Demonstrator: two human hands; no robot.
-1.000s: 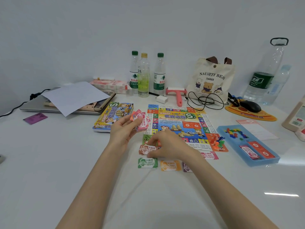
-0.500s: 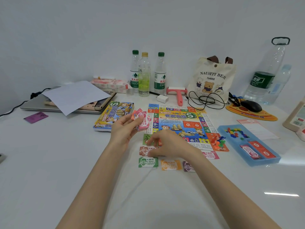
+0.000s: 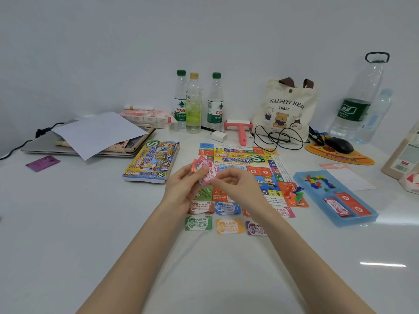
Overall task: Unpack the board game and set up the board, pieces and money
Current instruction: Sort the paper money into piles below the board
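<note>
The colourful game board [image 3: 240,159] lies unfolded on the white table. My left hand [image 3: 181,188] holds a fanned stack of pink and red money notes [image 3: 204,167] above the board's near left corner. My right hand [image 3: 238,185] is raised beside it, thumb and fingers pinching the stack's right edge. Sorted money piles lie in front of the board: brown [image 3: 200,207], blue [image 3: 227,208], green [image 3: 198,223], orange [image 3: 229,226], purple [image 3: 256,228] and pink [image 3: 286,211]. Small plastic pieces [image 3: 294,194] sit on the board's near right corner.
The game box lid [image 3: 152,162] lies left of the board. A blue tray [image 3: 362,219] on the right holds coloured pieces and red card packs. Bottles [image 3: 193,105], a tote bag [image 3: 285,109], cables, a mouse [image 3: 339,145] and a laptop under paper [image 3: 97,132] line the back.
My right hand has lifted off the money piles on the table and come up to the stack in my left hand. The blue pile it covered is now in view.
</note>
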